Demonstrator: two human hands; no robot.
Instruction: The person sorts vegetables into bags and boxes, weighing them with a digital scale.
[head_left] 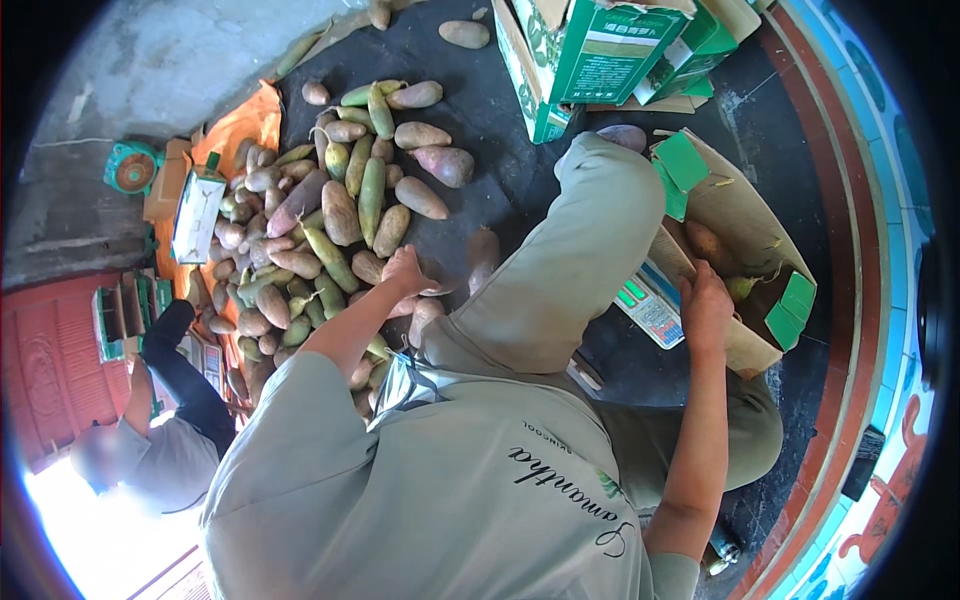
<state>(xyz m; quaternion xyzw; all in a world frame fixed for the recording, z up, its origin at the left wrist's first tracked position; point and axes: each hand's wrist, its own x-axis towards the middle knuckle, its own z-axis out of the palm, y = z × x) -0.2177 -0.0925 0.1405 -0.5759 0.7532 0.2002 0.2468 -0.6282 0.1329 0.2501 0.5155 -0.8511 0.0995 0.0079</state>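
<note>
My left hand (405, 274) reaches over the near right edge of a large pile of muddy radishes (342, 212), brownish-pink and green. Its fingers are partly blurred, so whether they hold a radish is unclear. Just beyond them a blurred radish (483, 250) lies beside my bent knee. On the right, my right hand (707, 305) is closed over the near wall of an open cardboard box (765, 205) with green flaps. Inside this box are a brown radish (706, 243) and a greenish one (742, 288). The box stands against a digital scale (650, 308) with a lit green display; its base is partly hidden.
Green-and-white cartons (610, 60) stand at the far right of the dark floor mat (460, 80). A white carton (198, 215) and a green round device (133, 168) are left of the pile. Another person (175, 450) sits at the left. A brown-red tiled edge (850, 250) borders the right.
</note>
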